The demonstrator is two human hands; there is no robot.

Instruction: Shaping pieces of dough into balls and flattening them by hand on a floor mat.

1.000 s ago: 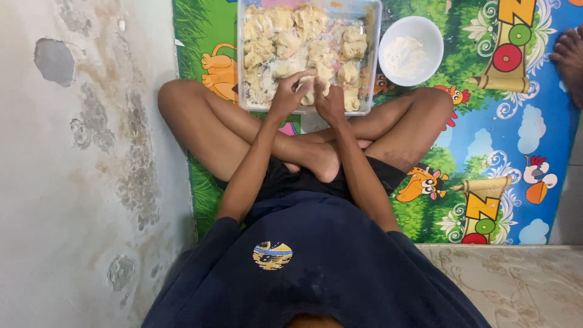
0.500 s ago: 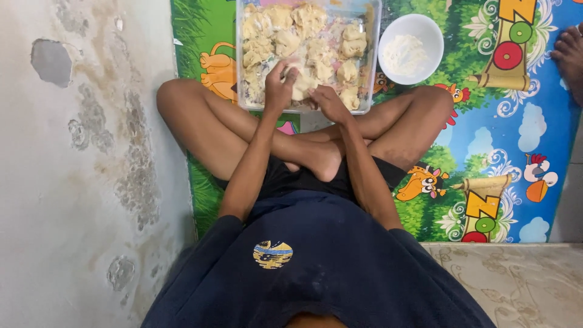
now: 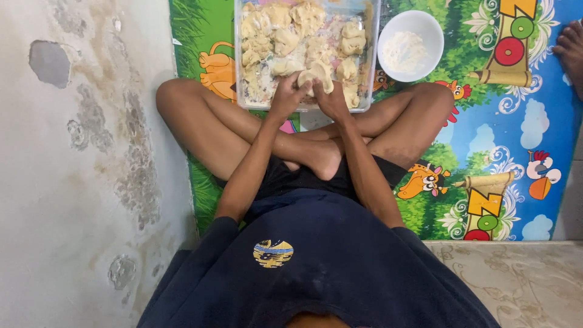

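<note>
A dough lump (image 3: 316, 75) has been lifted since earlier — gripped between left hand (image 3: 287, 96) and right hand (image 3: 333, 97), fingers closed, over the tray (image 3: 371, 36).

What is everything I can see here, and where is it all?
dough piece: one, pale yellow, held between both hands over the tray
tray: one, clear plastic, on the mat before the legs, full of dough lumps
bowl: one, white, right of the tray, holding white powder
mat: one, bright cartoon print, on the floor
foot: one, another person's, far right edge
left hand: on the dough
right hand: on the dough
</note>
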